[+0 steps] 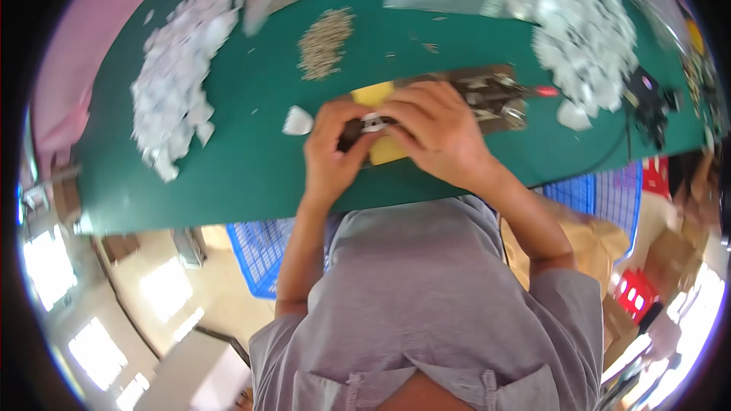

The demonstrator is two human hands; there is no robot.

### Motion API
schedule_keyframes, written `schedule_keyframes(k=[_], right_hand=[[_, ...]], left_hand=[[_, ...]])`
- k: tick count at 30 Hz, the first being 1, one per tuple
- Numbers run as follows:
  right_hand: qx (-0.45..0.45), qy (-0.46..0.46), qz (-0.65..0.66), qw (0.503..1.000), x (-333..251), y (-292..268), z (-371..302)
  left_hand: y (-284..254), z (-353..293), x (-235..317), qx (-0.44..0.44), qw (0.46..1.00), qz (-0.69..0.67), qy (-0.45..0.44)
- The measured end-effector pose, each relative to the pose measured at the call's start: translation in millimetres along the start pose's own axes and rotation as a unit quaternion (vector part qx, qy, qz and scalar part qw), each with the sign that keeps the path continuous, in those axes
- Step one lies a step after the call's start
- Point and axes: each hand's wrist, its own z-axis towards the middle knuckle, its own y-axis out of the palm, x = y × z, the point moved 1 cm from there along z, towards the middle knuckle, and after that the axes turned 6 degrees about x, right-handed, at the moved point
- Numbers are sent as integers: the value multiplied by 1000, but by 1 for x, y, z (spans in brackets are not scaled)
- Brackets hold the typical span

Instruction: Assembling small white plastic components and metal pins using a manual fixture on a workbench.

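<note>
1. Fingers of the left hand (329, 144) and right hand (445, 133) meet over the board's yellow patch (387, 151), both seemingly pinching a small black-and-white part (372, 123); exactly where each fingertip bears is hidden.
2. Slipping looks the likeliest trouble: the part is tiny, the grip is all fingertips, and an uneven push from either side could tilt it or flick it away.
3. Falling would probably follow a slip toward the body, since the near edge of the table (244, 194) runs close below the hands, with a blue basket (263, 255) lower down on the left.
4. Snagging is possible on the right: a metal clamp (491, 95) with a red tip (546, 92) sits beside the right hand, and a black cable (605, 164) curves along the near edge past the right forearm.
5. Scattering could come from a wide reach forward, where loose brown pins (326, 43) lie in an open pile beyond the left hand.
6. Room is best to the left, with bare green surface between that hand and the left white heap (179, 68), broken only by one white piece (298, 120) just beside the knuckles. On the right, the clamp and the right white heap (582, 38) narrow the way.
</note>
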Motion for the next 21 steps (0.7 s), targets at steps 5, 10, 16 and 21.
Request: schedule_keyframes(k=[5, 10, 16, 21], right_hand=[[-39, 30, 46, 998, -2, -1, 15], [-60, 86, 44, 994, 6, 10, 19], [-37, 92, 22, 995, 2, 28, 16], [-4, 99, -19, 995, 1, 29, 6]], left_hand=[[-2, -3, 6, 14, 1000, -2, -3], [-4, -2, 3, -28, 994, 2, -108], [-11, -16, -33, -7, 995, -62, -84], [-7, -10, -42, -24, 991, -112, -74]])
